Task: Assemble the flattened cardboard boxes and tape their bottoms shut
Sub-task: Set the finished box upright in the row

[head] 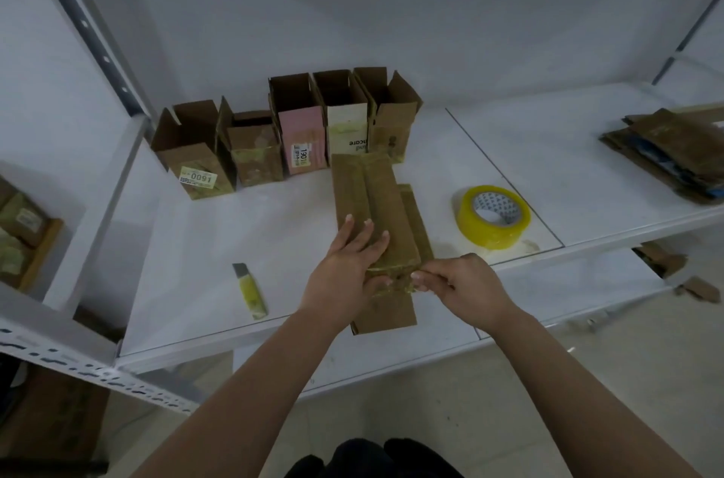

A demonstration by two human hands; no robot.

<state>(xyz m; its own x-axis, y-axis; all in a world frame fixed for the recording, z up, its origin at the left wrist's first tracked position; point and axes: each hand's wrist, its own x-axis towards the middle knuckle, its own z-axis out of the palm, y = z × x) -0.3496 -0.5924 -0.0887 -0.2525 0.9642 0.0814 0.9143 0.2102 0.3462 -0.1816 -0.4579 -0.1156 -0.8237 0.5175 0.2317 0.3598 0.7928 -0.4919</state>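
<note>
A brown cardboard box [374, 195] lies on the white shelf [219, 227] in front of me, its taped bottom flaps facing up. My left hand [348, 262] rests flat on the near part of the box, fingers straight. My right hand [458, 281] pinches the tape at the box's near right edge. A yellow roll of packing tape [491, 217] lies to the right of the box. A yellow utility knife [250, 291] lies to the left.
Several assembled boxes [290, 129] stand in a row at the back of the shelf, open tops up. A stack of flattened cardboard [670, 154] lies at the far right. A grey shelf upright [86, 31] rises on the left.
</note>
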